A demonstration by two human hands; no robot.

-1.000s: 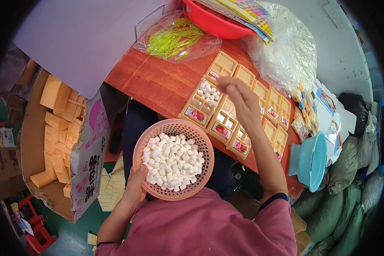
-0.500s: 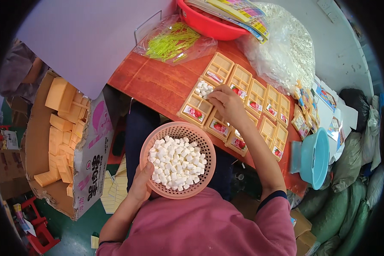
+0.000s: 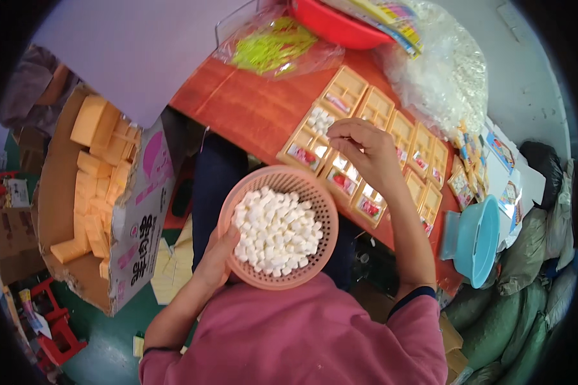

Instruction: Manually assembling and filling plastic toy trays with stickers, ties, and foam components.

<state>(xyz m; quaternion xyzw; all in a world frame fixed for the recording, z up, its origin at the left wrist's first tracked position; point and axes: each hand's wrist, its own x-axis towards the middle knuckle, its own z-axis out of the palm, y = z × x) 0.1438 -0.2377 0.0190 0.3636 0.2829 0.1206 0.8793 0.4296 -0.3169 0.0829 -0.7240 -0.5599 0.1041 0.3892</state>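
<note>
Now the right hand [image 3: 369,151], spread and blurred above the trays a second ago, is bent, its fingers curling toward the thumb just right of a small heap of white pieces [image 3: 319,120]. I cannot tell whether its tips meet or pinch anything. Well apart from it, the left hand [image 3: 219,253] stays clamped on the left rim of the pink basket [image 3: 329,221], near the person's body. That round basket is plastic, its wall pierced with rows of holes, and holds matte, stubby white chunks [image 3: 276,234]. The heap sits in the nearest left tray [image 3: 311,140], a pale tan rectangle with raised dividers and a glossy strawberry picture. More trays stand in rows to the right on the reddish wood-grained table [image 3: 237,96]. At the far side, a clear, crinkled bag [image 3: 276,51] shows thin yellow-green sticks.
</note>
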